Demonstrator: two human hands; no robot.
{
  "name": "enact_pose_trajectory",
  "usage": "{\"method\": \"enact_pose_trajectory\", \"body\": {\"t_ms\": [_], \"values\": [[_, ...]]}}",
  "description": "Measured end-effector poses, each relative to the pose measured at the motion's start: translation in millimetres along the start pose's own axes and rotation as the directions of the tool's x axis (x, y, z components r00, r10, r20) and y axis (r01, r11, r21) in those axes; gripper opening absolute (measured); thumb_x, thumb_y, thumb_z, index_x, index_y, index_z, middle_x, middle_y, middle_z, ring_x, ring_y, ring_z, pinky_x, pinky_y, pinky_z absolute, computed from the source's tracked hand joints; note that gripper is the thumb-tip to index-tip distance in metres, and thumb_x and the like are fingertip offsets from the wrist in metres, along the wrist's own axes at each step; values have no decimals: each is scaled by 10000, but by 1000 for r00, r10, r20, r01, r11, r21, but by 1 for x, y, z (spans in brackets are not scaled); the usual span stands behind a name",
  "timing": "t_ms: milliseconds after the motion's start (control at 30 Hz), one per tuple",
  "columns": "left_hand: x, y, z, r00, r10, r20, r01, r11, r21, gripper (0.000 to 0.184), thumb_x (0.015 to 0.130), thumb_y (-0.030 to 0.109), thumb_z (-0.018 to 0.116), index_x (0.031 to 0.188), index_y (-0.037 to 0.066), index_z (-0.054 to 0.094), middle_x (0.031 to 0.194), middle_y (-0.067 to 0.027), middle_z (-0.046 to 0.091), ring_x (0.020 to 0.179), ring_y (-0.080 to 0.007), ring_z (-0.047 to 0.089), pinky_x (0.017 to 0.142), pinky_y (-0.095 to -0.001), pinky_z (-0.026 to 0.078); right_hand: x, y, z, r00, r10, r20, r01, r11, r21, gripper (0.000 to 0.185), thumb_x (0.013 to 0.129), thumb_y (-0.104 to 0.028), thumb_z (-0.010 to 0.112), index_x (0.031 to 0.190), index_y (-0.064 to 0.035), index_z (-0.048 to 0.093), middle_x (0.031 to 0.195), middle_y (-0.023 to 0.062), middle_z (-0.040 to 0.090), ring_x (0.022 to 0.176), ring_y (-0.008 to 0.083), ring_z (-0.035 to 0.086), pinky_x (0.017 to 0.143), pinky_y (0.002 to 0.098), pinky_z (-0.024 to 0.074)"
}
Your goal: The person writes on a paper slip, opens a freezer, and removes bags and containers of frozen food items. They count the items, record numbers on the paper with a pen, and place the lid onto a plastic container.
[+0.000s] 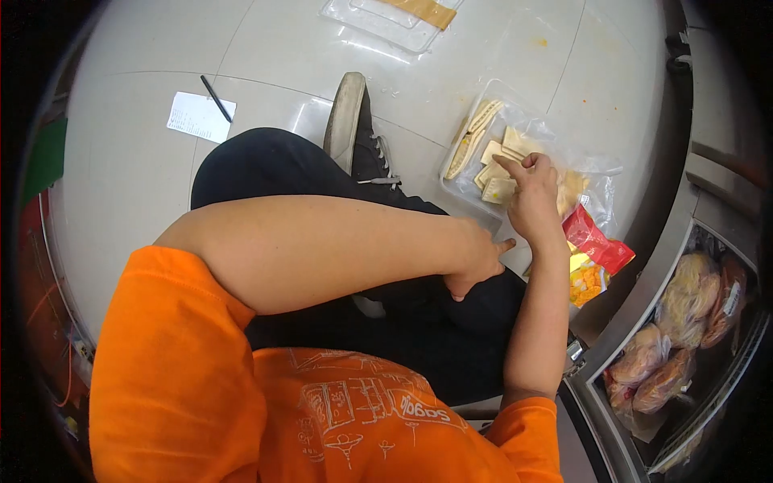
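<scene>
My right hand (531,193) is over a clear plastic container (481,211) on the floor. Its index finger points out above flat, pale pastry squares (501,190), the other fingers are partly curled, and no held object shows. Longer pale pastry pieces (473,141) lie along the container's left side. My left hand (477,262) hangs over my bent knee, thumb and index finger apart, with nothing visible in it. Just right of my right wrist lies a red and yellow food packet (594,249), beside crumpled clear plastic wrap (600,193).
On the right, an open freezer drawer (692,189) holds several bagged foods (688,302). A clear lid with brown tape (423,10) lies at the top. A paper note (193,117) and a black pen (216,98) are on the tiles. My shoe (362,129) stands left of the container.
</scene>
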State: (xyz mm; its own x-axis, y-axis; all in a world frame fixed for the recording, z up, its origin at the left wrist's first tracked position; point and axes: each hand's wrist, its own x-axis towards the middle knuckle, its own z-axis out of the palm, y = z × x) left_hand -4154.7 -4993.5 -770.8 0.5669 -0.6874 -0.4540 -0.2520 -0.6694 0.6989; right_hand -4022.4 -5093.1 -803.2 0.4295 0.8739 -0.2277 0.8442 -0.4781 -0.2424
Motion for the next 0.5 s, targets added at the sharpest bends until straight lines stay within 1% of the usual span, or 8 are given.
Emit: {"method": "enact_pose_trajectory", "body": {"t_ms": [67, 167, 267, 367, 467, 500], "values": [[0, 0, 1, 1000, -3, -5, 3, 1000, -2, 866, 819, 400, 788, 1559, 178, 396, 1683, -174, 163, 1315, -375, 538, 1052, -461, 490, -2, 3, 2, 999, -6, 38, 5, 1000, 20, 636, 739, 93, 585, 1325, -145, 650, 1206, 207, 525, 1105, 391, 523, 980, 461, 448], [-1, 0, -1, 1000, 7, -13, -7, 1000, 7, 845, 815, 400, 791, 1542, 173, 426, 1681, -177, 169, 1314, -376, 540, 1051, -461, 490, 3, 21, 3, 984, 91, -156, -80, 994, 71, 669, 760, 88, 573, 1381, -158, 609, 1240, 223, 522, 1143, 405, 516, 994, 478, 441], [-1, 0, -2, 1000, 5, -9, -5, 1000, 7, 831, 813, 397, 794, 1531, 169, 445, 1680, -179, 174, 1315, -373, 540, 1050, -462, 490, 2, 30, -2, 955, 167, -243, -157, 986, 60, 581, 877, 62, 546, 1413, -162, 561, 1312, 242, 493, 1245, 416, 487, 1086, 488, 397], [0, 0, -3, 1000, 2, -2, -2, 1000, 9, 828, 814, 396, 793, 1530, 170, 446, 1679, -175, 180, 1318, -369, 539, 1047, -463, 490, 2, 24, -2, 959, 167, -230, -157, 986, 63, 534, 880, 54, 554, 1375, -143, 593, 1310, 226, 509, 1221, 411, 500, 1078, 476, 404], [0, 0, -3, 1000, -2, 6, 2, 1000, 12, 829, 816, 398, 790, 1535, 177, 440, 1681, -168, 179, 1322, -366, 537, 1046, -462, 490, 5, 18, -4, 976, 142, -164, -126, 986, 105, 407, 889, 25, 561, 1241, -125, 702, 1249, 196, 564, 1147, 393, 526, 1033, 461, 429], [0, 0, -3, 1000, -5, 10, 5, 1000, 12, 830, 817, 398, 790, 1536, 180, 439, 1682, -165, 178, 1323, -365, 536, 1046, -461, 490, 4, 19, -2, 976, 162, -148, -157, 986, 47, 385, 859, 14, 586, 1184, -132, 730, 1226, 178, 573, 1125, 383, 531, 1014, 463, 437]]}}
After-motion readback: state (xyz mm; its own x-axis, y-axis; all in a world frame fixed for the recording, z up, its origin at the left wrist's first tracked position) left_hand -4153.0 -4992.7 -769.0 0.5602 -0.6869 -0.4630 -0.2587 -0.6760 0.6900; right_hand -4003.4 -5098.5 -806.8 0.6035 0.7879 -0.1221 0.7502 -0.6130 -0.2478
